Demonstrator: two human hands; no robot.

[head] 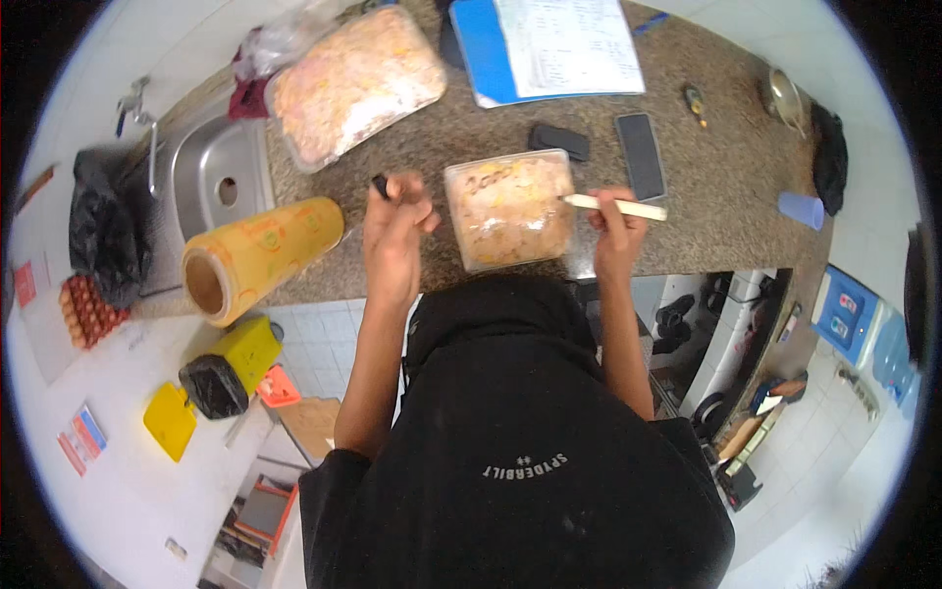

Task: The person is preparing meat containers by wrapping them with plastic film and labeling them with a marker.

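A clear plastic container (509,213) of pale, orange-flecked food sits before me, covered with cling film that bears handwriting. My right hand (618,228) grips a white marker pen (625,207), its dark tip at the container's right edge. To the left of the container, my left hand (397,228) is raised with curled fingers around a small black pen cap (380,185). A large roll of cling film (268,254) with a yellow printed wrap lies beside that hand. Farther back stands a bigger film-covered container (360,85) of similar food.
Behind the small container are a black case (559,141), a phone (640,156) and a blue folder (486,66) with a written sheet (570,44). A steel sink (213,158) is at left. A blue cup (801,210) lies at the right end of the granite counter (728,169).
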